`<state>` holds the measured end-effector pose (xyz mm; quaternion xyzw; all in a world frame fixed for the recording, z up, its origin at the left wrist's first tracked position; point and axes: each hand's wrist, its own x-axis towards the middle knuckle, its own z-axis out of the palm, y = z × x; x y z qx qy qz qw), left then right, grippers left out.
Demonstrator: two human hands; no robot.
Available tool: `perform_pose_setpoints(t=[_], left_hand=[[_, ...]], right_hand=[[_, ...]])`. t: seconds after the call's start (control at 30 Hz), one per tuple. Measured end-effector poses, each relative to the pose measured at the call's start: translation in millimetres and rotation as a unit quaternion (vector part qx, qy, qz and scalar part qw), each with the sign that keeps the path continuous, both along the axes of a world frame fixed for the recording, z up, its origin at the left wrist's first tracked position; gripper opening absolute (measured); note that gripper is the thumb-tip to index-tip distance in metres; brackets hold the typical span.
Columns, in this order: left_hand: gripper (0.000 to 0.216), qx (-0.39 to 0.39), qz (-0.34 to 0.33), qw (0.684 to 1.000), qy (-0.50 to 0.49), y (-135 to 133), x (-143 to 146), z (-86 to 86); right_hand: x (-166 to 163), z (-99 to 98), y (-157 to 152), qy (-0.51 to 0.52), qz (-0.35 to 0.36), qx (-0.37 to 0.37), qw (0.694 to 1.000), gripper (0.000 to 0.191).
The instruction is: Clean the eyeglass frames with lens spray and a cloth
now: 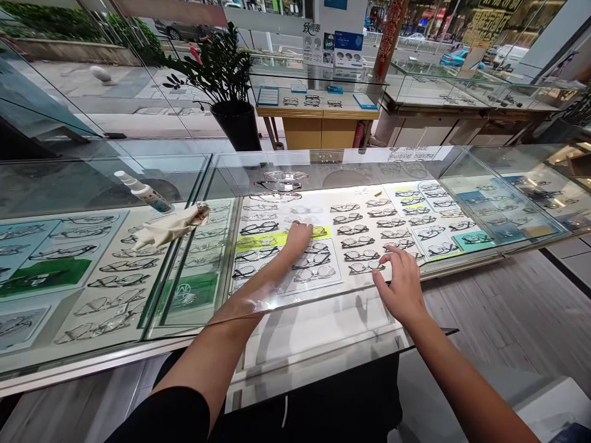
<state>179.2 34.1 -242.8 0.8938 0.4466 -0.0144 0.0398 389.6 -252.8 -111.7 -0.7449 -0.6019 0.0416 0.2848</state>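
Note:
My left hand (300,237) reaches under the glass top of the display case (272,301), among rows of eyeglasses. Its fingers are bent down and closed at a pale, clear-framed pair of eyeglasses (305,210); whether they grip it is hidden. Dark-framed eyeglasses (317,248) lie just below that hand, near a yellow strip (247,240). Over the case's front part my right hand (402,284) is open, fingers apart and slightly bent, holding nothing. Closest to its fingertips is a column of dark eyeglasses (367,268).
On the glass at left lie a white spray bottle (145,192) and a crumpled cream cloth (168,229). A pulled-out white drawer (318,329) is at the case's front. Behind stand a potted plant (233,120) and another display table (318,113).

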Motion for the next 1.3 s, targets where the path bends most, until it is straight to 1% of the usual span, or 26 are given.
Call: perform_pose_setpoints(t=[0.27, 0.47, 0.57, 0.67, 0.73, 0.8, 0.97, 1.07, 1.23, 1.27, 1.3], left_hand=[[0.036, 0.017, 0.010, 1.000, 0.005, -7, 4, 2.0], [0.037, 0.033, 0.008, 0.999, -0.035, -10, 1, 7.6], [0.030, 0.043, -0.014, 0.997, -0.066, -14, -9, 13.5], [0.024, 0.037, -0.063, 0.994, -0.082, -21, -25, 17.0], [0.022, 0.028, -0.089, 0.992, -0.085, -25, -33, 15.7], [0.021, 0.022, -0.097, 0.991, -0.085, -27, -38, 11.4], [0.022, 0.018, -0.089, 0.992, -0.088, -26, -35, -2.1], [0.024, 0.020, -0.084, 0.992, -0.090, -27, -35, -5.5], [0.022, 0.027, -0.072, 0.993, -0.093, -36, -34, -0.5], [0.025, 0.033, -0.062, 0.993, -0.097, -41, -33, 2.0], [0.032, 0.043, -0.047, 0.992, -0.105, -49, -32, 4.8]], right_hand=[[-1, 1.2, 0, 0.003, -0.003, -0.007, 1.000, 0.013], [-1, 2.0, -1, 0.005, -0.003, -0.011, 1.000, 0.013], [0, 1.9, -1, 0.004, -0.002, -0.011, 1.000, 0.014], [0, 1.7, 0, 0.006, -0.002, -0.010, 1.000, 0.014], [0, 1.6, -1, 0.008, -0.003, -0.013, 1.000, 0.013], [0, 1.7, -1, 0.009, -0.004, -0.015, 1.000, 0.013], [0, 2.3, -1, 0.012, -0.003, -0.014, 1.000, 0.013], [0, 2.4, -1, 0.015, -0.002, -0.015, 1.000, 0.014], [0, 1.4, -1, 0.013, -0.001, -0.005, 1.000, 0.013], [1, 1.0, -1, 0.012, -0.001, -0.003, 1.000, 0.013], [1, 0.5, -1, 0.012, 0.000, -0.002, 1.000, 0.013]])
